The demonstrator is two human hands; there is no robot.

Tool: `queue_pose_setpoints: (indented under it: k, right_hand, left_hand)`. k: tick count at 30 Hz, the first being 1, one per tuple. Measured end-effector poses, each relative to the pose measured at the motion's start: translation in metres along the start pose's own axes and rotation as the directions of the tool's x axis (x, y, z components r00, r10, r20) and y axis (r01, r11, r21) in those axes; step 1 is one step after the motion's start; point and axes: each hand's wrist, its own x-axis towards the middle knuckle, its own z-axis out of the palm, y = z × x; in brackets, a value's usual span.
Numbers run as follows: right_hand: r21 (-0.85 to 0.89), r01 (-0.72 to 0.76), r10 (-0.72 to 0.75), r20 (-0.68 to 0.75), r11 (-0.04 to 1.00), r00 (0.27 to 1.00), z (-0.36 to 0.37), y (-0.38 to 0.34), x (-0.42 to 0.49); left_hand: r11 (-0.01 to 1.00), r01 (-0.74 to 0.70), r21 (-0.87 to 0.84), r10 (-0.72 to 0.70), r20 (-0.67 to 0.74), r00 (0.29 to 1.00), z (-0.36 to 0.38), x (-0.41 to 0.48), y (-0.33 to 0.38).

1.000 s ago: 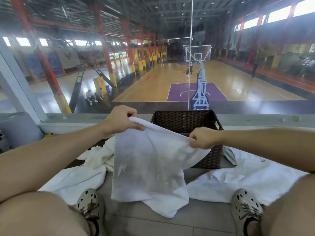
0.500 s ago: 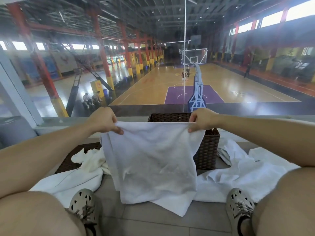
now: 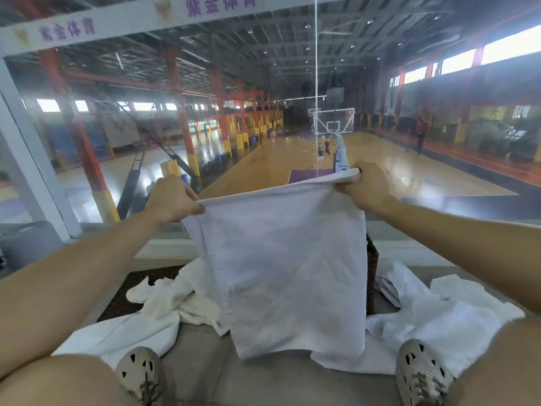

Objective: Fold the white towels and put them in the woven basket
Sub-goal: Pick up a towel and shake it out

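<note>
Beyond a glass pane, a wooden basketball court (image 3: 263,165) fills the upper half of the view. Below it lies the grey tiled floor (image 3: 199,364) on which the person sits, legs stretched out.

Two loose white towels lie flat and unfolded on that floor: one at 8 o'clock from the view's centre (image 3: 117,335), one at 4 o'clock (image 3: 439,326). A crumpled cream towel (image 3: 175,297) lies on the left one's far edge, partly over a dark brown mat (image 3: 128,288).

The white terry towel being worked (image 3: 287,273) hangs in the centre as one smooth panel, clear of the floor and stretched level along its top hem. Behind it stands the dark brown woven basket (image 3: 371,276); only a strip of its wall shows at the panel's 3 o'clock edge, so I cannot tell what it holds.

The left hand (image 3: 172,200) pinches the top corner at 10 o'clock, thumb and curled fingers closed on the hem. The right hand (image 3: 363,189) grips the corner at 1 o'clock likewise.

My judgement: this towel is only spread for its first fold, and at least three more wait, so most of the work remains.
</note>
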Motion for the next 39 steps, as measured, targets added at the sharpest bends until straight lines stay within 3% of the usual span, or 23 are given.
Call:
queue_pose_setpoints:
  k: [5,12,17,20,24,27,30,33,36,39]
  right_hand:
    - [0.044,-0.051,0.047,0.073,0.998,0.996,-0.008,0.001,-0.003]
    - [0.204,-0.205,0.190,0.088,0.957,0.978,-0.031,0.007,-0.003]
    - [0.158,-0.211,0.189,0.142,0.965,0.972,-0.030,0.007,-0.009]
    - [0.162,-0.269,0.219,0.271,0.949,0.937,-0.036,0.005,-0.008]
    - [0.176,-0.273,0.200,0.346,0.946,0.917,-0.045,-0.004,-0.007]
    - [0.008,-0.277,0.230,0.532,0.961,0.815,-0.044,-0.011,-0.013]
    - [-0.132,-0.225,0.257,0.628,0.965,0.734,-0.041,-0.013,-0.017]
    - [-0.207,-0.193,0.283,0.707,0.959,0.648,-0.033,-0.021,-0.026]
    - [-0.221,-0.149,0.261,0.662,0.964,0.703,-0.024,-0.027,-0.028]
    - [-0.339,-0.002,0.211,0.580,0.941,0.787,-0.025,-0.037,-0.025]
  left_hand:
    - [0.995,0.047,-0.083,-0.029,0.208,0.978,0.003,-0.008,-0.007]
    - [0.927,-0.075,-0.368,0.177,0.251,0.952,-0.018,-0.012,-0.009]
    - [0.950,-0.064,-0.306,0.165,0.317,0.934,-0.018,-0.018,-0.005]
    - [0.956,0.007,-0.294,0.065,0.232,0.971,-0.020,-0.018,-0.001]
    - [0.959,-0.035,-0.280,0.057,0.072,0.996,-0.026,-0.015,0.008]
    - [0.972,-0.070,-0.224,0.088,0.069,0.994,-0.025,-0.018,0.014]
    - [0.971,-0.170,-0.168,0.184,0.072,0.980,-0.027,-0.019,0.014]
    - [0.954,-0.300,-0.025,0.298,0.209,0.931,-0.027,-0.022,0.016]
    - [0.909,-0.370,0.191,0.292,0.341,0.893,-0.023,-0.024,0.013]
    - [0.935,-0.320,0.152,0.270,0.280,0.921,-0.026,-0.023,0.008]
